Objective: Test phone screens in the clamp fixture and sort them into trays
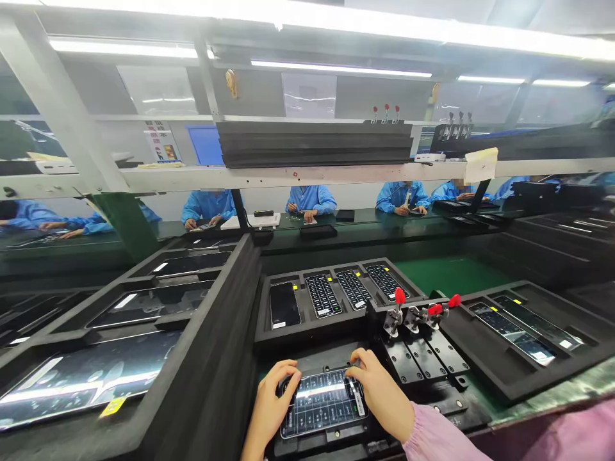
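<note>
A phone (pixel 323 402) with a lit grid of boxes on its screen lies in a black fixture (pixel 336 436) in front of me. My left hand (pixel 275 400) grips its left edge, thumb and fingers curled at the upper left corner. With bent fingers, my right hand (pixel 379 392) holds the upper right corner, near a white label. Just right of that hand stand toggle clamps (pixel 413 320) with red tips, mounted on black plates (pixel 417 358). The undersides of the phone and of my fingertips are hidden.
Behind the fixture, a black foam tray (pixel 283 331) holds several phones (pixel 323 296). Another foam tray (pixel 509 384) at right holds two. Tall stacked trays (pixel 211 384) rise close on my left. A shelf beam (pixel 336 174) crosses above; people in blue (pixel 312 200) sit opposite.
</note>
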A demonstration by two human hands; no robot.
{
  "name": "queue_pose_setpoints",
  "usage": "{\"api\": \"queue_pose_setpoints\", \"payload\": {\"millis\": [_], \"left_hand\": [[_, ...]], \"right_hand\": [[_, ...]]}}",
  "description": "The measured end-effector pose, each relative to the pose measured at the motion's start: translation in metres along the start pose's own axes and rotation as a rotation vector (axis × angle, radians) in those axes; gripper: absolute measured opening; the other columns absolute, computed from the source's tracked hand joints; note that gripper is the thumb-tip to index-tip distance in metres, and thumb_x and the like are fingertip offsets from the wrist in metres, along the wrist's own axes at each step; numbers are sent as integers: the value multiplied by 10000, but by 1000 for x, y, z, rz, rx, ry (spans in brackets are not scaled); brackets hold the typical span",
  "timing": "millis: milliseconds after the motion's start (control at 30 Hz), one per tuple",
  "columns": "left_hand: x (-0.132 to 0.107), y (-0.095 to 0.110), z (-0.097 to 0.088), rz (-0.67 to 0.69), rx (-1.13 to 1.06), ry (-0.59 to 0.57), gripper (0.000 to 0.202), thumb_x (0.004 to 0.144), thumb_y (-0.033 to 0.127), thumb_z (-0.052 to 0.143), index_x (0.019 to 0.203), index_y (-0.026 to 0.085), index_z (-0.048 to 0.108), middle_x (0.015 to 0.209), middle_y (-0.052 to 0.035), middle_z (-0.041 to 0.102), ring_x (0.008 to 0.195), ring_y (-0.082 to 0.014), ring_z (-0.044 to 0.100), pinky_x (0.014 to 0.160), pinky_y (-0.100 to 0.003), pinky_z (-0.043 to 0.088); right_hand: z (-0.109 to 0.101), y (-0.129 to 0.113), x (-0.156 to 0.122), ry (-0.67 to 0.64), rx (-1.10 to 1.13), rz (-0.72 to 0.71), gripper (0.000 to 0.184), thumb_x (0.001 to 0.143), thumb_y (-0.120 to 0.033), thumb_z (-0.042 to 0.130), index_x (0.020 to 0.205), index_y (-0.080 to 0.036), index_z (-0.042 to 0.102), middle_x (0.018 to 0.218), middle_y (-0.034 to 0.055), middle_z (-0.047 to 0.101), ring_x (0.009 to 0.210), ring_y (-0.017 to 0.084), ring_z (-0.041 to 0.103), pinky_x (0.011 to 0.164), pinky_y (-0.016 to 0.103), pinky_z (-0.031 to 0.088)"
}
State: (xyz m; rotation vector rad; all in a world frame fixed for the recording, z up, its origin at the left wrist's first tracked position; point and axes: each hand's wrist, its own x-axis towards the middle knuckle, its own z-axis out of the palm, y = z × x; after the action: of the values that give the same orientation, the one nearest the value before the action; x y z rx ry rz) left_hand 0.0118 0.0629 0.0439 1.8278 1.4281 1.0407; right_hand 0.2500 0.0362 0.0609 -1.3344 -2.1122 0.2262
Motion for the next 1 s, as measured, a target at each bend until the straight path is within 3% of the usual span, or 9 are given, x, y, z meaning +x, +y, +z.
{"api": "queue_pose_setpoints", "payload": {"millis": [167,267,400,533,700,800,1000], "left_hand": [[-5,10,4,23,-40,-100,299,824,442,493,681,217,628,1051,-58,616,1011,-234,557,902,-333,406],[-4,23,16,44,-57,-201,267,823,421,505,697,223,632,1092,-52,583,1035,-234,533,924,-339,376],[5,42,32,110,-94,-361,226,827,374,507,698,219,608,1083,-38,551,1005,-209,527,927,-320,359],[14,48,37,149,-171,-461,207,841,345,486,715,207,575,1047,-35,523,975,-183,515,911,-289,360],[17,38,38,139,-218,-462,282,868,398,421,707,196,532,1023,-41,511,937,-175,507,884,-272,365],[17,34,43,126,-249,-432,305,874,417,392,700,197,512,1006,-44,522,920,-177,509,859,-262,375],[18,42,54,132,-288,-422,284,880,392,395,703,200,505,1014,-45,535,946,-181,512,868,-267,370]], "right_hand": [[-60,-5,3,372,56,-108,283,821,-27,353,898,-182,577,969,64,495,890,135,508,768,274,459],[-99,2,9,600,12,-83,235,830,-61,405,867,-193,596,964,50,517,894,129,527,787,266,444],[-125,10,24,728,-6,-50,196,834,-101,443,824,-197,613,930,37,554,884,132,543,802,279,442],[-129,11,42,685,-16,-22,189,858,-158,424,897,-200,603,1024,46,563,965,148,539,859,304,441],[-124,18,55,481,-72,30,266,885,-246,383,1107,-187,518,1228,77,488,1149,181,449,984,372,381],[-123,23,55,397,-74,32,298,896,-271,357,1155,-189,480,1198,78,515,1146,183,458,981,388,389],[-121,28,53,383,-56,38,300,899,-287,359,1165,-203,470,1173,61,533,1100,175,493,964,385,405]]}}
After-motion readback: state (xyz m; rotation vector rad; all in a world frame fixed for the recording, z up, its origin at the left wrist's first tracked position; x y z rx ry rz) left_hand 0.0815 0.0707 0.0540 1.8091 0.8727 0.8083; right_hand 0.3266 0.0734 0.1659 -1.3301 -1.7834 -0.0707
